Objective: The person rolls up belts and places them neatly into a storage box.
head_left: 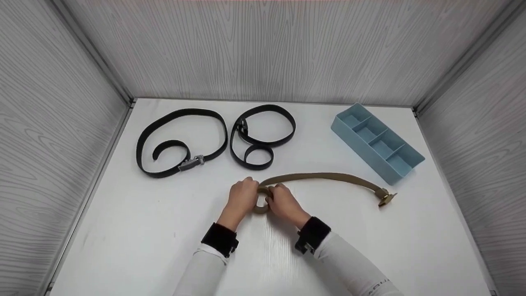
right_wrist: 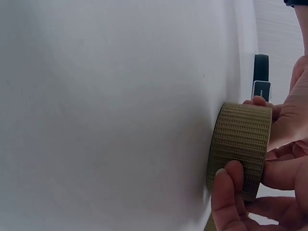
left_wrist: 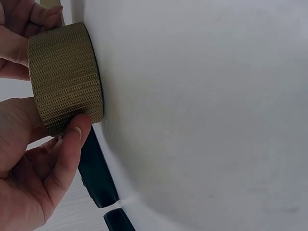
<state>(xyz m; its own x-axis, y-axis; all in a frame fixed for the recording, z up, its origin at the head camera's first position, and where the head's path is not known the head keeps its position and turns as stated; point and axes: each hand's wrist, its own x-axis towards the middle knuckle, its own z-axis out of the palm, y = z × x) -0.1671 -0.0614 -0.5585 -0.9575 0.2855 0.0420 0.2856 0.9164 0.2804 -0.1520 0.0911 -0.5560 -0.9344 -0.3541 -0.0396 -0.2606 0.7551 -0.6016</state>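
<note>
An olive-tan woven belt point(head_left: 324, 176) lies across the middle of the white table, its gold buckle point(head_left: 385, 197) at the right end. At its left end the strap is curled into a small standing ring point(left_wrist: 65, 77). My left hand point(head_left: 243, 195) pinches the ring's left side between thumb and fingers. On the opposite side, my right hand point(head_left: 284, 203) pinches the same ring, its fingertips point(right_wrist: 233, 173) against the woven outer face. The ring's edge stands right at the tabletop.
Behind the left hand lies a loosely looped black belt point(head_left: 141, 142) with a silver buckle. Beside it is another black belt point(head_left: 294, 125), laid in loops. A blue tray point(head_left: 361, 148) with several compartments stands at the back right. Grey wood-grain panels point(head_left: 263, 53) enclose the table.
</note>
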